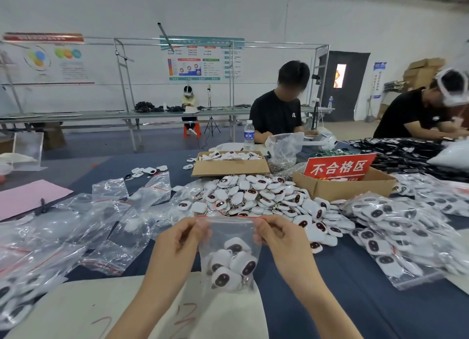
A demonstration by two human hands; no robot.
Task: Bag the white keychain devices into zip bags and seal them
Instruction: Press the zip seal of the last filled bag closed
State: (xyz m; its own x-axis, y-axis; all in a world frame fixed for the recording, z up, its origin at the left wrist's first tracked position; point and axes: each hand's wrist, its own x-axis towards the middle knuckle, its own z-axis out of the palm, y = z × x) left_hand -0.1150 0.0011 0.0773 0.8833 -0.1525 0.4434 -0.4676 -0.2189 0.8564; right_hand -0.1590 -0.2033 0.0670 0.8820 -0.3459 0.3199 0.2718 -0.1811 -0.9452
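I hold a clear zip bag (pixel 229 233) with a red seal line up in front of me. My left hand (pixel 181 237) pinches its top left corner and my right hand (pixel 278 234) pinches its top right corner. Several white keychain devices (pixel 232 266) with dark oval faces lie bunched at the bag's bottom. Behind the bag a loose pile of white keychain devices (pixel 261 198) covers the blue table.
Empty zip bags (pixel 106 219) are strewn to the left, filled bags (pixel 396 227) stacked to the right. Two cardboard boxes (pixel 229 165) (pixel 350 186) stand behind the pile, one with a red sign. A white board (pixel 76 310) lies under my arms. Two people work across the table.
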